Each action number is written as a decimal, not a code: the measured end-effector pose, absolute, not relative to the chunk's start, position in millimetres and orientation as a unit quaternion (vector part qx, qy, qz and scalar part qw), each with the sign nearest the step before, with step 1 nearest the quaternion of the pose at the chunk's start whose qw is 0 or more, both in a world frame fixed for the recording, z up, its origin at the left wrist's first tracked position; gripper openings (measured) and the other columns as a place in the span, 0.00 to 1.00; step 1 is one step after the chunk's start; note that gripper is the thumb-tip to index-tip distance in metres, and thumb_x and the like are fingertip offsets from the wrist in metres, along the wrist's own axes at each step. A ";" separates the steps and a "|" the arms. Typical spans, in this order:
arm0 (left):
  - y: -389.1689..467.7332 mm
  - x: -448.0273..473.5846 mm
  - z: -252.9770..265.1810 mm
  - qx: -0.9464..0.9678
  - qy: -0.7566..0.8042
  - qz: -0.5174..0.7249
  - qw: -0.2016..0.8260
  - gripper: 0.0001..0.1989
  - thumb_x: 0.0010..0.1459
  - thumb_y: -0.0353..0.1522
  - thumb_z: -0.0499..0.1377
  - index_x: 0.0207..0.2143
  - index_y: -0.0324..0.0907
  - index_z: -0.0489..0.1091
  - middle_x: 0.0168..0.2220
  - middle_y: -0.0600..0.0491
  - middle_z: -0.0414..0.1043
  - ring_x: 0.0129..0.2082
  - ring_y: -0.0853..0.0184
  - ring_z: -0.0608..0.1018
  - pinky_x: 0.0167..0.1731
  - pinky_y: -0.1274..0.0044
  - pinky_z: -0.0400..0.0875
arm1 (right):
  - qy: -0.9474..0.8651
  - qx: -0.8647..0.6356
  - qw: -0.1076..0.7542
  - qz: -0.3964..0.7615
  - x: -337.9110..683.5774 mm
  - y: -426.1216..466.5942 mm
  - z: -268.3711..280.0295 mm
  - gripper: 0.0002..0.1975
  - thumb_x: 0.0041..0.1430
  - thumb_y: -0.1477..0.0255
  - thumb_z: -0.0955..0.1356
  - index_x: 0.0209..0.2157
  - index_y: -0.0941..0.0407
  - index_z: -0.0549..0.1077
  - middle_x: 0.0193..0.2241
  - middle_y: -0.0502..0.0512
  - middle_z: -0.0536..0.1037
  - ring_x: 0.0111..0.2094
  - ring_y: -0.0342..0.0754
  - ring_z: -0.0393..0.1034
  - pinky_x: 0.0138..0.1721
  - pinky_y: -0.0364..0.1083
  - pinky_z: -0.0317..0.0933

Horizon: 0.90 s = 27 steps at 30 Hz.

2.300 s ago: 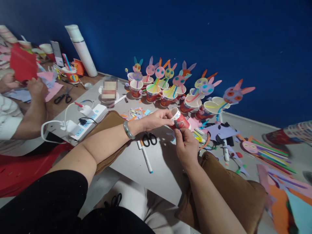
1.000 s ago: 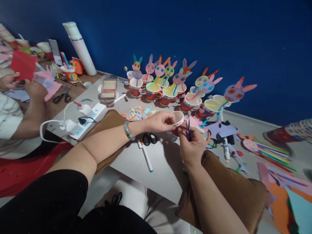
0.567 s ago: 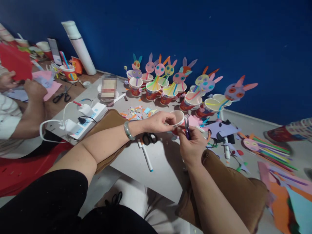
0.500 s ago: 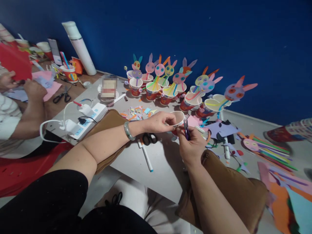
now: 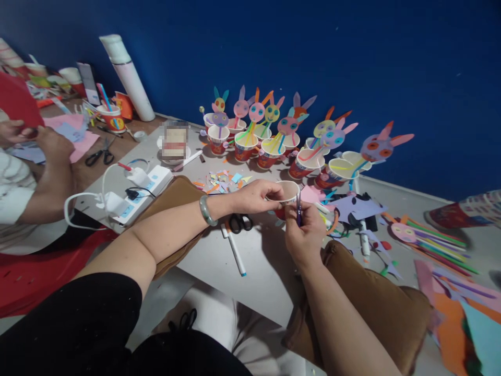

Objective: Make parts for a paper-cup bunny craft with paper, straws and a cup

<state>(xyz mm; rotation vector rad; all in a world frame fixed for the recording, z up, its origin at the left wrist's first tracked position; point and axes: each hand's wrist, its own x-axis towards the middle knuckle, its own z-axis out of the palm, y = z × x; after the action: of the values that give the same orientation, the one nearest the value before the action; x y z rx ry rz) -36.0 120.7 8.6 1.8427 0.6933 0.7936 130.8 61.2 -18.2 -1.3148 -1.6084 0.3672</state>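
Note:
My left hand (image 5: 260, 196) grips the rim of a paper cup (image 5: 288, 192), thumb inside its mouth. The cup is white inside with a red outer wall, mostly hidden by my hands. Against the cup's right side, my right hand (image 5: 305, 230) is closed on a slim dark purple tool (image 5: 299, 210). It stands upright, its tip at the rim; its exact kind I cannot make out. Black-handled scissors (image 5: 240, 223) and a white marker (image 5: 237, 254) with a blue end lie on the table below my left wrist.
Several cups with paper rabbit heads (image 5: 287, 125) stand along the blue wall. Paper scraps (image 5: 221, 181) lie behind my left hand. A brown cushion (image 5: 371, 297) is under my right forearm. A power strip (image 5: 146, 190) lies left; beyond it, a co-worker's hands (image 5: 55, 143) hold red paper.
My right hand has shifted slightly left and turned, and the purple tool now stands more upright at the cup's rim. The co-worker's red paper has moved left and down.

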 end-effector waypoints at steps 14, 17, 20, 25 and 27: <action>119.8 -35.2 7.8 0.761 0.336 0.332 0.445 0.06 0.54 0.30 0.61 0.31 0.35 0.73 0.29 0.53 0.74 0.30 0.71 0.73 0.33 0.79 0.66 | -0.658 -0.552 0.487 0.161 131.9 64.0 -19.2 0.07 0.59 0.65 0.64 0.32 0.55 0.67 0.23 0.49 0.69 0.23 0.44 0.60 0.27 0.45 0.56; 119.9 -35.5 7.1 0.765 0.340 0.334 0.434 0.08 0.54 0.33 0.62 0.30 0.35 0.73 0.28 0.52 0.74 0.29 0.71 0.72 0.32 0.79 0.65 | -0.661 -0.563 0.478 0.135 131.4 63.4 -19.5 0.06 0.57 0.67 0.64 0.33 0.55 0.67 0.24 0.49 0.70 0.25 0.45 0.61 0.28 0.46 0.57; 119.5 -35.8 6.3 0.769 0.349 0.334 0.420 0.09 0.54 0.34 0.62 0.30 0.35 0.73 0.27 0.53 0.74 0.28 0.72 0.72 0.31 0.80 0.64 | -0.663 -0.568 0.471 0.130 131.4 63.0 -21.4 0.05 0.57 0.68 0.64 0.33 0.55 0.67 0.25 0.50 0.71 0.26 0.46 0.62 0.29 0.46 0.57; 118.0 -35.5 6.8 0.772 0.365 0.328 0.404 0.08 0.54 0.32 0.61 0.30 0.35 0.73 0.27 0.53 0.75 0.28 0.72 0.73 0.30 0.80 0.63 | -0.658 -0.573 0.467 0.142 131.6 63.4 -23.2 0.05 0.57 0.68 0.64 0.32 0.54 0.66 0.24 0.49 0.69 0.24 0.45 0.60 0.28 0.46 0.56; 117.6 -35.0 7.1 0.769 0.372 0.330 0.401 0.06 0.54 0.31 0.61 0.29 0.35 0.73 0.27 0.53 0.75 0.28 0.72 0.72 0.30 0.81 0.63 | -0.658 -0.571 0.467 0.151 131.6 63.9 -22.5 0.04 0.57 0.68 0.64 0.32 0.54 0.66 0.24 0.49 0.69 0.24 0.45 0.60 0.28 0.46 0.56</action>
<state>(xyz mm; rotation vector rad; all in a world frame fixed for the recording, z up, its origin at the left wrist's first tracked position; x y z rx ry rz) -35.0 117.6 7.1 1.9447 0.9408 0.8337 131.6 63.9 -22.5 -1.4020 -1.6144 0.3699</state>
